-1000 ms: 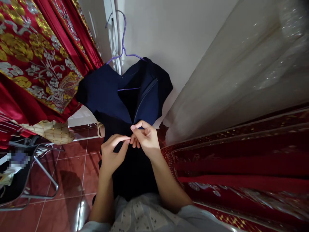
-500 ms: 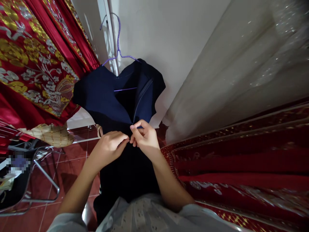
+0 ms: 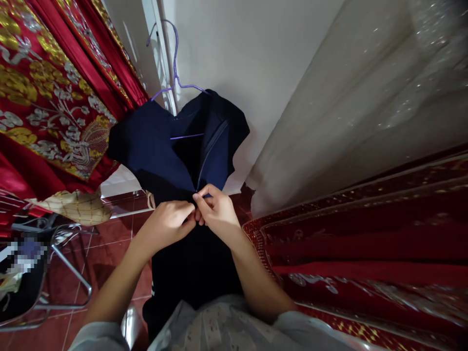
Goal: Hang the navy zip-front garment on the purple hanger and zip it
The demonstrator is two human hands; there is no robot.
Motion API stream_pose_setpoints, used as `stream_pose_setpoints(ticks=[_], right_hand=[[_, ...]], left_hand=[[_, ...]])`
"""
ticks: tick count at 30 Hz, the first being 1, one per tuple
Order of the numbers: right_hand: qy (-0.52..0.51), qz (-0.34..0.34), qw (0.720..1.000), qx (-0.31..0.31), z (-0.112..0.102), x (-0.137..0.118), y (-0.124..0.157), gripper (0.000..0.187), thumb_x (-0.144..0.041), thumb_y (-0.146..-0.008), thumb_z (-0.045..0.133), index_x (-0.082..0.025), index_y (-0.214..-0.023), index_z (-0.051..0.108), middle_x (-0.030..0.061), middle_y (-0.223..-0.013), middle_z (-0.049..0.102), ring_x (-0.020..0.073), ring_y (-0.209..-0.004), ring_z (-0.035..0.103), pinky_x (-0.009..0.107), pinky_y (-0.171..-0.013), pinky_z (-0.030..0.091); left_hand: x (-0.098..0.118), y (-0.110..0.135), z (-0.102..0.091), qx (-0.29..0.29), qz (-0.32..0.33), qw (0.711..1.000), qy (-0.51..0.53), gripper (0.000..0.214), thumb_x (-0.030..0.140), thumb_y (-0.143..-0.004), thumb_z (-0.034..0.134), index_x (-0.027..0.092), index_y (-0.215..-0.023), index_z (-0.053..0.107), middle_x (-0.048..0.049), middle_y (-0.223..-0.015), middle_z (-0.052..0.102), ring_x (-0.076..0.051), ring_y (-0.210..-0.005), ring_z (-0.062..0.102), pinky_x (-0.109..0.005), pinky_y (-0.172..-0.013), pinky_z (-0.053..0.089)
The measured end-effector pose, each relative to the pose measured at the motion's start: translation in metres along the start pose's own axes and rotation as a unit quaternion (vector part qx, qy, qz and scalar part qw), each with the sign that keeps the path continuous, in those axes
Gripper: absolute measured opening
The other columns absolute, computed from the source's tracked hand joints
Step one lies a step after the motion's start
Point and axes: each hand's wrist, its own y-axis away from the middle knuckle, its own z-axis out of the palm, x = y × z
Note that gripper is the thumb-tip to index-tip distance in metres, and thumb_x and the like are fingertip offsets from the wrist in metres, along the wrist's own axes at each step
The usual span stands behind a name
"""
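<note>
A dark navy garment (image 3: 157,146) hangs on a purple wire hanger (image 3: 175,73) against a white wall. Its zipper (image 3: 210,148) runs open down the middle to where my hands meet. My left hand (image 3: 168,224) is closed, pinching the fabric just left of the zipper's base. My right hand (image 3: 215,212) is closed too, thumb and forefinger pinched at the zipper's lower end. The two hands touch each other. What the fingertips grip is too small to make out.
Red cloth with gold and silver embroidery (image 3: 47,97) hangs at the left. A pale sheer fabric (image 3: 347,107) and more red embroidered cloth (image 3: 365,243) fill the right. A metal-framed chair (image 3: 66,263) stands on the red tiled floor (image 3: 109,243) at lower left.
My left hand has closed from loosely spread fingers into a pinch against the right hand. Both hands have shifted slightly left and up along the garment.
</note>
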Motion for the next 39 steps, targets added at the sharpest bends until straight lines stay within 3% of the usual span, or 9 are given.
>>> stream_pose_setpoints(ticks=[4,10,18,22,24,27,32,37,39], right_hand=[[-0.036,0.013,0.999,-0.021,0.0,0.001,-0.001,0.032,-0.051,-0.094,0.062,-0.021,-0.087,0.052,-0.0036,-0.054,0.064,0.0094,-0.04,0.057,0.016,-0.04,0.041],[-0.109,0.016,0.993,-0.035,-0.002,0.001,-0.005,0.043,-0.059,-0.084,0.072,-0.019,-0.084,0.056,-0.0023,-0.053,0.063,0.0082,-0.038,0.051,0.017,-0.038,0.036],[-0.222,0.049,0.969,-0.096,-0.005,0.002,-0.028,0.039,-0.05,-0.071,0.081,-0.016,-0.071,0.062,-0.0098,-0.043,0.038,0.0027,-0.038,0.025,0.019,-0.04,0.016],[-0.261,0.082,0.955,-0.114,-0.016,-0.031,-0.089,0.035,-0.042,-0.07,0.084,-0.017,-0.069,0.059,-0.013,-0.046,0.026,0.0021,-0.04,0.016,0.02,-0.038,0.01],[-0.257,0.057,0.961,-0.085,-0.018,-0.062,-0.122,0.033,-0.037,-0.08,0.08,-0.018,-0.069,0.056,-0.0126,-0.048,0.024,0.0025,-0.04,0.016,0.019,-0.037,0.01],[-0.225,-0.02,0.972,-0.067,-0.011,-0.105,-0.154,0.035,-0.039,-0.093,0.071,-0.017,-0.072,0.054,-0.0115,-0.05,0.024,0.0026,-0.04,0.017,0.018,-0.036,0.013],[-0.153,-0.12,0.98,-0.05,-0.003,-0.121,-0.149,0.036,-0.044,-0.098,0.063,-0.018,-0.076,0.053,-0.0094,-0.052,0.032,0.0017,-0.04,0.026,0.016,-0.038,0.017],[-0.106,-0.161,0.981,-0.031,-0.021,-0.107,-0.13,0.032,-0.037,-0.097,0.065,-0.019,-0.074,0.053,-0.0079,-0.05,0.039,0.0028,-0.04,0.029,0.016,-0.038,0.017],[-0.086,-0.178,0.98,-0.036,-0.026,-0.107,-0.128,0.033,-0.04,-0.095,0.066,-0.019,-0.074,0.053,-0.0072,-0.052,0.04,0.003,-0.042,0.033,0.014,-0.039,0.021]], left_hand=[[-0.006,0.001,-0.001,-0.01,-0.018,0.999,0.042,0.013,0.012,-0.096,0.058,0.017,-0.085,0.063,-0.0007,-0.08,0.067,-0.015,-0.07,0.063,-0.028,-0.066,0.044],[-0.019,-0.006,0.01,0.142,-0.109,0.979,0.102,0.007,0.02,-0.096,0.061,0.02,-0.103,0.062,-0.0031,-0.094,0.069,-0.017,-0.086,0.067,-0.029,-0.08,0.051],[-0.025,-0.017,0.049,0.238,-0.118,0.952,0.15,0.022,0.024,-0.096,0.058,0.018,-0.076,0.052,0.0015,-0.068,0.06,-0.013,-0.063,0.06,-0.024,-0.064,0.046],[-0.024,-0.02,0.067,0.109,-0.231,0.965,0.054,0.02,0.02,-0.091,0.064,0.019,-0.074,0.054,-0.0006,-0.067,0.064,-0.017,-0.063,0.064,-0.027,-0.063,0.046],[-0.021,-0.03,0.075,0.032,-0.265,0.964,0.005,0.019,0.017,-0.09,0.065,0.018,-0.073,0.056,-0.0051,-0.07,0.067,-0.022,-0.067,0.068,-0.03,-0.064,0.047],[-0.01,-0.053,0.081,0.009,-0.258,0.966,-0.017,0.009,0.016,-0.09,0.064,0.016,-0.081,0.063,-0.0131,-0.08,0.072,-0.029,-0.077,0.073,-0.035,-0.07,0.053],[-0.011,-0.084,0.047,0.027,-0.162,0.983,0.088,0.006,0.017,-0.086,0.073,0.014,-0.088,0.069,-0.0133,-0.09,0.075,-0.028,-0.083,0.074,-0.039,-0.077,0.06],[-0.041,-0.096,-0.03,0.366,-0.072,0.919,0.125,0.033,0.02,-0.097,0.062,0.019,-0.13,0.062,-0.0082,-0.114,0.072,-0.017,-0.095,0.071,-0.029,-0.083,0.06],[-0.05,-0.107,-0.056,0.394,-0.015,0.917,0.06,0.024,0.026,-0.101,0.061,0.021,-0.124,0.066,-0.0048,-0.105,0.071,-0.015,-0.091,0.069,-0.028,-0.084,0.057]])
